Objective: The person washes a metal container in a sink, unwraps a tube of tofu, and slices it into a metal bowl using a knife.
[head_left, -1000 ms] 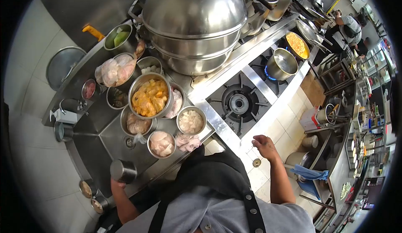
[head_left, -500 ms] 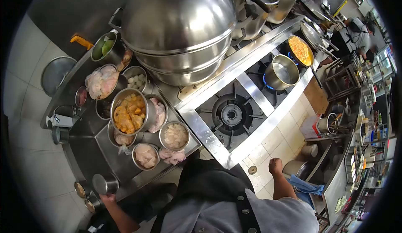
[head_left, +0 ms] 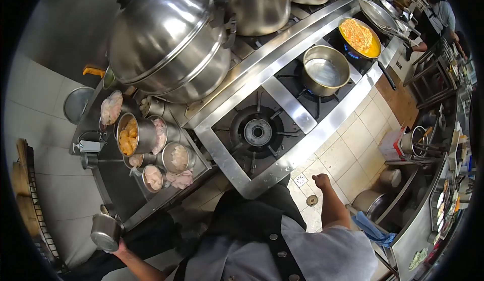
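At the lower left, my left hand holds a small steel pot by its near side, beside the sink counter's front edge. My right hand hangs over the tiled floor in front of the stove, fingers curled, with nothing visible in it. Left of the stove, steel containers crowd the sink counter: one with orange marinated meat, others with pale raw meat and white pieces. A pot of clear liquid sits over a blue flame. Past it, a pan holds orange food over another flame.
A large domed steamer stands behind the sink counter, beside tall pots. An unlit burner is nearest me. A shelved worktable with a blue cloth runs along the right. Another person stands at the upper right.
The view has shifted rightward along the stove, and the sink containers now appear further left. My left hand has carried the small pot along. My right hand's fingers, looser at first, are now curled.
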### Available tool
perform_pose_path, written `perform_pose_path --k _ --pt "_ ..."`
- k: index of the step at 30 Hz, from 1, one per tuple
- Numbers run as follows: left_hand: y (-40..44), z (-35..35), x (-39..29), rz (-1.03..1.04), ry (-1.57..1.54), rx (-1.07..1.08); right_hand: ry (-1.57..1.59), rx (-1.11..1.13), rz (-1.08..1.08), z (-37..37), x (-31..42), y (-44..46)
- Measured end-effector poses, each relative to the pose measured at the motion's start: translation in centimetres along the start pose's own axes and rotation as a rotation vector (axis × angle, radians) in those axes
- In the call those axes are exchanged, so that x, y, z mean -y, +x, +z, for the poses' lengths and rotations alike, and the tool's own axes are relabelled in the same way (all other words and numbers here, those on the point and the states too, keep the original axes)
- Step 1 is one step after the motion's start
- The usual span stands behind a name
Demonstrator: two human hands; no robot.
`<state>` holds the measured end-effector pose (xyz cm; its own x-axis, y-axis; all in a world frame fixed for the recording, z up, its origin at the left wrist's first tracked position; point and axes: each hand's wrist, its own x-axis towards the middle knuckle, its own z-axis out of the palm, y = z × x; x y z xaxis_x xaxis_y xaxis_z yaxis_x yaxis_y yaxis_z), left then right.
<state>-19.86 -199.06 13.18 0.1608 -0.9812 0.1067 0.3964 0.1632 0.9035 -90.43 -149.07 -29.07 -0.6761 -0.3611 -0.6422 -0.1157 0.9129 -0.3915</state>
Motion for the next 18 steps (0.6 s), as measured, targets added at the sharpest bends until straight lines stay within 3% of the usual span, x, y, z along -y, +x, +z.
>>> perform_pose_path --k 1,2,4,5,6,7,9,11,12,14,15,18 --pt "-0.7 1.1 -0.4 0.058 0.102 0.171 0.044 -0.042 -0.030 -0.4 -0.1 0.3" --pt "-0.6 0.9 -0.2 0.249 0.507 0.307 0.089 -0.026 -0.014 -0.7 -0.1 0.2" --pt "-0.6 0.7 0.3 0.846 1.362 0.307 0.170 -0.010 0.022 -2.0 -0.6 -0.3" --pt "-1.0 2.7 0.2 1.389 1.988 0.239 0.190 -0.015 0.031 -2.0 -1.8 -0.3" --pt "-1.9 4.6 0.8 1.287 1.803 0.255 0.210 -0.018 0.040 -1.9 -2.9 -0.3" --pt "-3.0 7.2 2.0 0.984 1.490 0.295 0.131 0.026 0.030 -2.8 -3.4 -1.1" --pt "-5.9 14.9 4.1 0.174 0.301 0.298 0.136 0.036 0.093 -3.4 -5.0 -2.1" --pt "-8.5 21.5 5.9 -0.078 -0.093 0.258 0.087 -0.015 0.099 -4.4 -5.5 -3.2" --pt "-9.5 24.3 6.9 -0.148 -0.144 0.293 0.130 -0.049 0.122 -4.9 -4.9 -4.5" --pt "-10.6 29.4 10.2 -0.095 -0.220 0.776 0.418 -0.213 0.092 -6.4 -1.4 -7.8" --pt "-11.3 31.0 11.3 -0.053 -0.090 0.836 0.555 -0.299 0.068 -7.6 0.7 -9.3" --pt "-14.4 36.3 13.9 0.081 0.048 1.066 0.599 -0.188 -0.122 -11.4 7.4 -14.1"
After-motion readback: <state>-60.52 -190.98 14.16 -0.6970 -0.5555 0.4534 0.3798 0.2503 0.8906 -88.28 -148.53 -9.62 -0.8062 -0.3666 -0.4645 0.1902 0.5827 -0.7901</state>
